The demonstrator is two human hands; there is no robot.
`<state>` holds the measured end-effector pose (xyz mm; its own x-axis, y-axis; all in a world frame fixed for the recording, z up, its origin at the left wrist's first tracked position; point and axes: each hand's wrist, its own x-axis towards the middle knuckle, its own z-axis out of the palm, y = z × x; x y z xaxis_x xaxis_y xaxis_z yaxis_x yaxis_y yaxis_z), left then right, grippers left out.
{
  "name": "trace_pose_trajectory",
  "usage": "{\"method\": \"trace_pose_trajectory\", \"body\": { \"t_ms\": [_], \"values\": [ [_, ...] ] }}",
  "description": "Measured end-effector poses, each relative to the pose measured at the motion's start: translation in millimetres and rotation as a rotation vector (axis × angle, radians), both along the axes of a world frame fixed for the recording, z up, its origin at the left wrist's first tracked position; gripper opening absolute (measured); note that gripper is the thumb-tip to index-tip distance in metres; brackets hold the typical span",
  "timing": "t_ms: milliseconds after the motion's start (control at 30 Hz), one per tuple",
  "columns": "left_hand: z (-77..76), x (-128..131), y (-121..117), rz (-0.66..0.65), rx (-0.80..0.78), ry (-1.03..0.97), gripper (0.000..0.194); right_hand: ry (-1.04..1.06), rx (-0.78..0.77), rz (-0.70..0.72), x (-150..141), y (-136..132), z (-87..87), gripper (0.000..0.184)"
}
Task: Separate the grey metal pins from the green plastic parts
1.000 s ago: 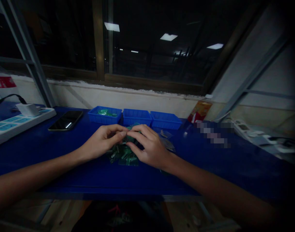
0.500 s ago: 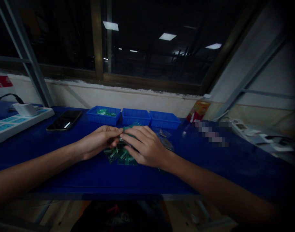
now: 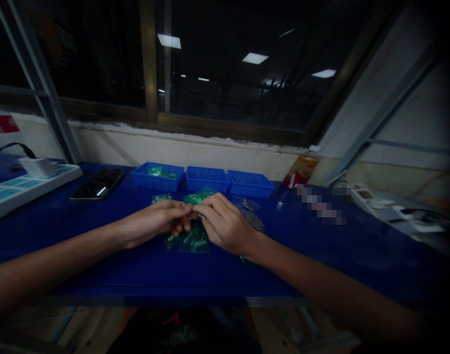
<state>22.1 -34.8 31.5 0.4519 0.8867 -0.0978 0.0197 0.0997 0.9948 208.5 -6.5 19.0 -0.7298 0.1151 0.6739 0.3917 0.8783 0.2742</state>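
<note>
Fingertips of my left hand (image 3: 165,220) and my right hand (image 3: 226,223) meet over a pile of small green plastic packets (image 3: 195,241). Both hands are closed in a pinch around something small, mostly hidden by the fingers; I cannot make out what it is. More green packets (image 3: 199,195) lie just behind the hands. To the right of my right hand rest clear bags (image 3: 252,216) with small pieces inside.
Along the wall stand three blue bins: the left bin (image 3: 158,183) holds green packets, beside the middle bin (image 3: 207,179) and right bin (image 3: 250,184). A phone (image 3: 97,184) and a power strip (image 3: 35,189) lie left. An orange-red packet (image 3: 301,170) stands back right.
My right hand's fingers have drawn together and back to the right, uncovering more green packets. My left hand has shifted slightly right, its fingertips still against the right hand's.
</note>
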Motion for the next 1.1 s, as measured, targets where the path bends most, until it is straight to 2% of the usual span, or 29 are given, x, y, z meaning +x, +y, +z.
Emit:
{"method": "trace_pose_trajectory", "body": {
  "t_ms": [133, 267, 367, 533, 733, 933, 1100],
  "values": [
    [1.5, -0.9, -2.4, -0.028, 0.020, -0.019, 0.022, 0.032, -0.104, 0.097, -2.9, 2.8, -5.6, 0.028],
    [-0.6, -0.9, -2.6, -0.051, -0.004, 0.002, 0.022, 0.047, -0.101, 0.150, -3.5, 1.5, -4.4, 0.019],
    [-2.1, -0.4, -1.8, -0.025, -0.027, -0.024, 0.018, -0.002, -0.026, 0.117, -2.3, -1.7, 1.2, 0.014],
    [-1.4, -0.9, 2.0, 0.101, -0.027, -0.064, 0.013, -0.050, 0.105, 0.026, 0.2, -4.6, 7.9, 0.013],
    [-0.7, -1.2, 2.6, 0.079, -0.047, -0.077, 0.017, -0.066, 0.267, -0.020, 0.1, -7.0, 11.9, 0.012],
    [-3.1, 0.3, 0.2, 0.089, -0.054, -0.090, 0.008, -0.169, 0.261, -0.100, -3.9, -10.7, 10.3, 0.018],
    [-6.7, 1.1, 1.6, 0.077, -0.077, -0.118, 0.004, -0.186, 0.264, -0.070, -4.9, -11.3, 10.0, 0.018]
  ]
}}
